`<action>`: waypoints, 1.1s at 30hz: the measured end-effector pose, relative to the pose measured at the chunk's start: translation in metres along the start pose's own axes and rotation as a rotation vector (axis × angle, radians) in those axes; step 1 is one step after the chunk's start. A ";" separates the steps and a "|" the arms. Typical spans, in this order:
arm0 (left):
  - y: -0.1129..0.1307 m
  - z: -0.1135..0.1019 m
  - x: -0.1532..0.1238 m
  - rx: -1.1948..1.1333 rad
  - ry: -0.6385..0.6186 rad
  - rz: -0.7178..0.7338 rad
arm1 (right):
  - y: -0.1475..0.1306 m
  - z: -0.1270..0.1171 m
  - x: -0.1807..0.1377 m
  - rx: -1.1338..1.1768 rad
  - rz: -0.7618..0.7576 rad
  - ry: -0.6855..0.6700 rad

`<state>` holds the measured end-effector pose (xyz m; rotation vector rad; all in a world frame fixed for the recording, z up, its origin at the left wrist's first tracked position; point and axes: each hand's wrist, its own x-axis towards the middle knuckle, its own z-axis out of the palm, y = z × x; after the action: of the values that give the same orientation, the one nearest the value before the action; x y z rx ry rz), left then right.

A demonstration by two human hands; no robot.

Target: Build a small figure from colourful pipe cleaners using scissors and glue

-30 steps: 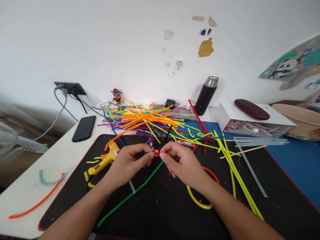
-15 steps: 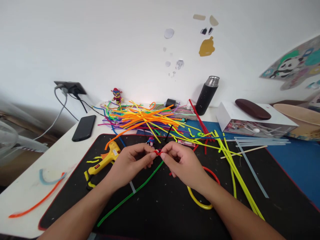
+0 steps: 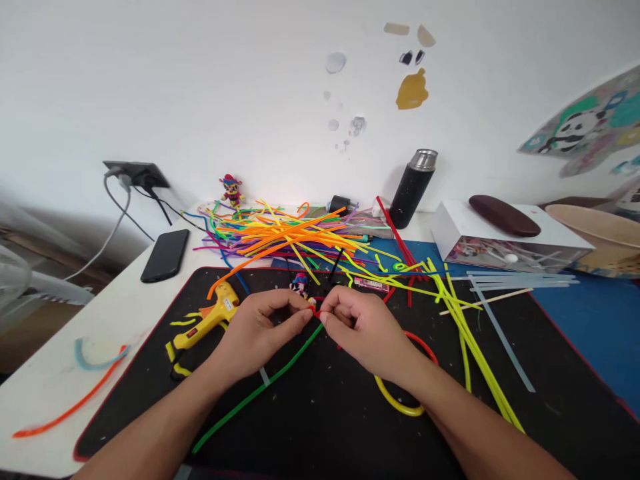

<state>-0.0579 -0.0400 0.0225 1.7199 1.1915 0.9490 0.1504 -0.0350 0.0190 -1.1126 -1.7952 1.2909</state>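
Between my fingertips is a short red pipe cleaner (image 3: 315, 311), mostly hidden by the fingers. My left hand (image 3: 265, 330) pinches its left end with thumb and index finger, and my right hand (image 3: 357, 327) pinches the right end. Just behind them stands a small figure (image 3: 299, 283) with blue and pink on its head. A green pipe cleaner (image 3: 260, 393) runs below my hands on the black mat (image 3: 320, 433). To the left lies a yellow hot glue gun (image 3: 207, 323). Near my right wrist is a loop (image 3: 397, 403), part yellow and part red.
A heap of coloured pipe cleaners (image 3: 285, 233) spreads along the back. Yellow-green ones (image 3: 473, 340) and translucent glue sticks (image 3: 505, 343) lie to the right. A black thermos (image 3: 413, 190) stands by a white box (image 3: 505, 227). A phone (image 3: 165, 256) lies at left.
Both hands keep their pinch on the red pipe cleaner, with only slight finger movement. The whole view has shifted a little.
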 end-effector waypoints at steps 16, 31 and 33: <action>-0.002 -0.002 0.004 -0.017 -0.017 -0.048 | 0.011 0.003 0.004 -0.024 0.024 -0.005; -0.005 0.000 0.000 -0.096 -0.045 -0.093 | 0.012 0.004 0.002 0.196 0.082 0.011; -0.005 0.000 0.000 -0.084 -0.042 -0.087 | 0.012 0.004 0.003 0.206 0.084 0.016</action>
<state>-0.0595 -0.0387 0.0176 1.6010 1.1731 0.8936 0.1485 -0.0324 0.0068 -1.0890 -1.5775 1.4751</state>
